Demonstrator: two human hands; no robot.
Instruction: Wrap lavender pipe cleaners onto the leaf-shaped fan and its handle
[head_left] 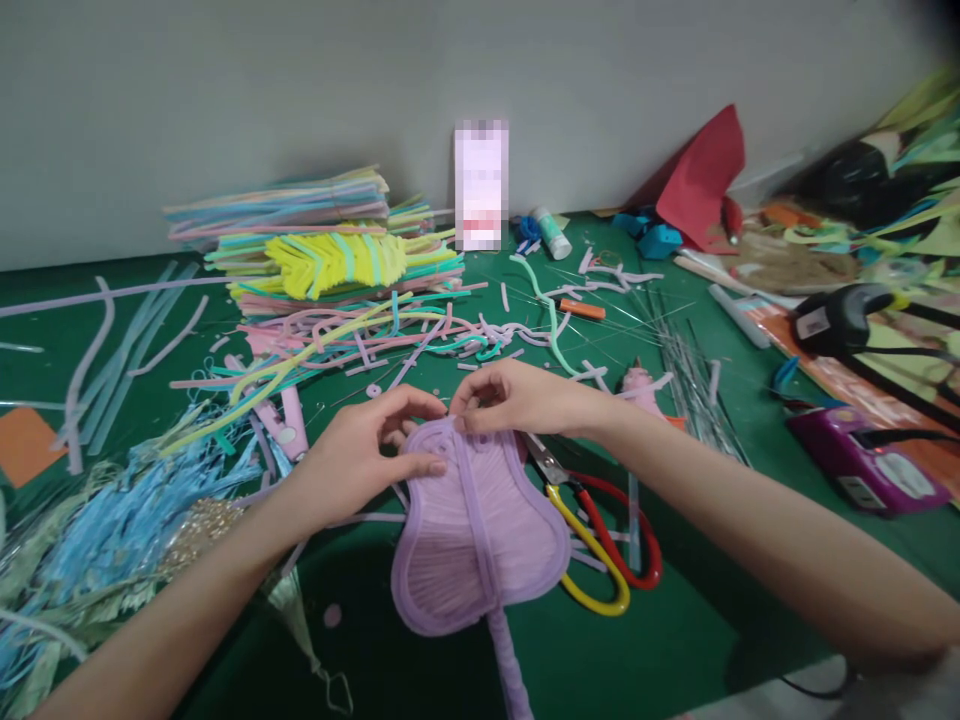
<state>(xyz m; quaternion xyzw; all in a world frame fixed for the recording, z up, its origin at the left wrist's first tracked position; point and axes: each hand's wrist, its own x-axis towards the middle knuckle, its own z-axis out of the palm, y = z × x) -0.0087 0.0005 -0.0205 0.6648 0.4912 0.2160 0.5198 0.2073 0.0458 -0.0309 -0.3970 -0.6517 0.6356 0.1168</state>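
A lilac hand fan (517, 540) edged with fuzzy pipe cleaner lies face up before me, its wrapped handle pointing toward me. A double strip of pipe cleaner runs down its middle. My left hand (382, 440) grips the upper left rim, thumb on the face, the other fingers curled at the edge. At the top centre, my right hand (506, 400) pinches the rim close to the middle strip; its fingertips partly hide what lies between them. Scissors (551, 465) with one yellow and one red handle rest right beside the fan, partly under it.
Bundles of coloured pipe cleaners (330, 265) are stacked at the back left, near a propped phone (481, 185). Blue tassels (150, 530) spread at left. Thin wires (690, 370), a pink glue gun (640, 385) and a purple device (862, 455) lie at right.
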